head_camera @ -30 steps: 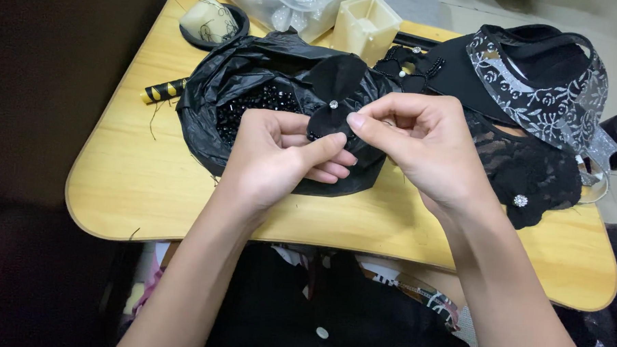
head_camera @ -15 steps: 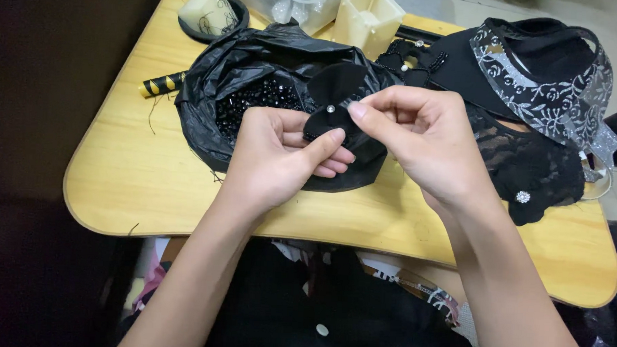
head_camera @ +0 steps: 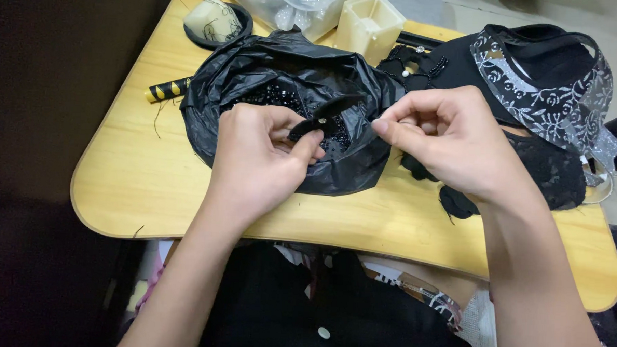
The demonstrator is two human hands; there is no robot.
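A light wooden table (head_camera: 116, 187) with rounded corners carries everything. A black plastic bag (head_camera: 257, 69) lies open near the middle, toward the far edge. At the far left corner sits a round black dish (head_camera: 190, 34) holding a pale lump (head_camera: 213, 20). A yellow-and-black striped stick (head_camera: 166, 90) lies just left of the bag. At the far edge stand a cream box (head_camera: 368, 22) and a clear plastic bag (head_camera: 287, 8). Black lace fabric (head_camera: 548, 175) covers the right side, with small black pieces (head_camera: 454, 199) beside it.
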